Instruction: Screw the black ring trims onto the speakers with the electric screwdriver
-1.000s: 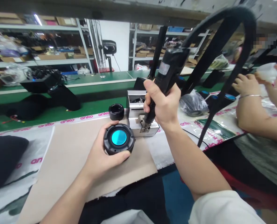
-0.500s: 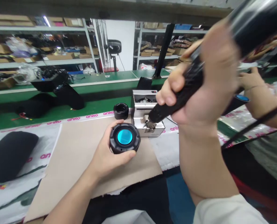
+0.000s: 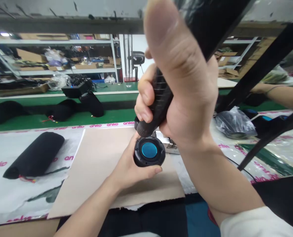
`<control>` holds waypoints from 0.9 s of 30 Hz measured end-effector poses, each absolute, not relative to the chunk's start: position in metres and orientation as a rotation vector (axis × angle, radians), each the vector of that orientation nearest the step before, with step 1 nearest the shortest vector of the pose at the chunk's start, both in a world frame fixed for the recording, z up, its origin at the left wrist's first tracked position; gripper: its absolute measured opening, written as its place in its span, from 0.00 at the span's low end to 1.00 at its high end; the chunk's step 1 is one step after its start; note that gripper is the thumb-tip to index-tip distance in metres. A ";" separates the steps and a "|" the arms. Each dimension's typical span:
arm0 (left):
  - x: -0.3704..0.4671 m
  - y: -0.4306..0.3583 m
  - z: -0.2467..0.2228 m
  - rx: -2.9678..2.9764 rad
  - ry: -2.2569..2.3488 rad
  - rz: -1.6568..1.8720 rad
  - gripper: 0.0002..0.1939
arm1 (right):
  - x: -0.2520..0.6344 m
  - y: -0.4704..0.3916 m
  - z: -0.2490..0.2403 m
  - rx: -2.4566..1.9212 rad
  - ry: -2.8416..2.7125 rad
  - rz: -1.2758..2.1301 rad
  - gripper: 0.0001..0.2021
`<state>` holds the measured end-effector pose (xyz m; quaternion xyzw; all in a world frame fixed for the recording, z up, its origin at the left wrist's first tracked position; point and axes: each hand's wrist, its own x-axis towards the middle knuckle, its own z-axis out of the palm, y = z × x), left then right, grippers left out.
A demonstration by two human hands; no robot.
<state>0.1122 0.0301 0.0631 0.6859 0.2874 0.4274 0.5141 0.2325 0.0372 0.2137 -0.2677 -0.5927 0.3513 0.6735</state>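
Observation:
My left hand grips a round black speaker with a shiny blue disc at its centre, blue face up, above the cardboard sheet. Thumb and fingers are wrapped around its rim. My right hand is closed around a black electric screwdriver, which slants down to the left. Its nose lies over the far edge of the speaker; I cannot tell whether the bit touches. Mostly hidden behind my right hand is a silver screw feeder. Part of a black ring-shaped piece shows behind the screwdriver's nose.
A black cloth-covered cylinder with red wires lies to the left. More dark pieces stand on the green bench. At right are a plastic-wrapped item, a slanting black post and another person's arm. Shelves with boxes line the back.
The screwdriver in my right hand has moved left from the screw feeder to above the speaker. My left hand still holds the speaker. The whole view has shifted.

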 end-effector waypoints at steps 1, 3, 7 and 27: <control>0.112 0.030 0.063 1.647 0.684 1.031 0.35 | 0.229 0.037 0.212 -0.564 -1.332 0.777 0.29; 0.113 0.031 0.061 1.645 0.663 1.038 0.33 | 0.225 0.037 0.208 -0.526 -1.326 0.786 0.29; 0.113 0.033 0.056 1.613 0.577 1.075 0.40 | 0.220 0.041 0.203 -0.507 -1.349 0.884 0.26; 0.106 0.024 0.003 1.343 0.600 0.985 0.58 | 0.236 0.047 0.197 -0.464 -1.340 1.086 0.18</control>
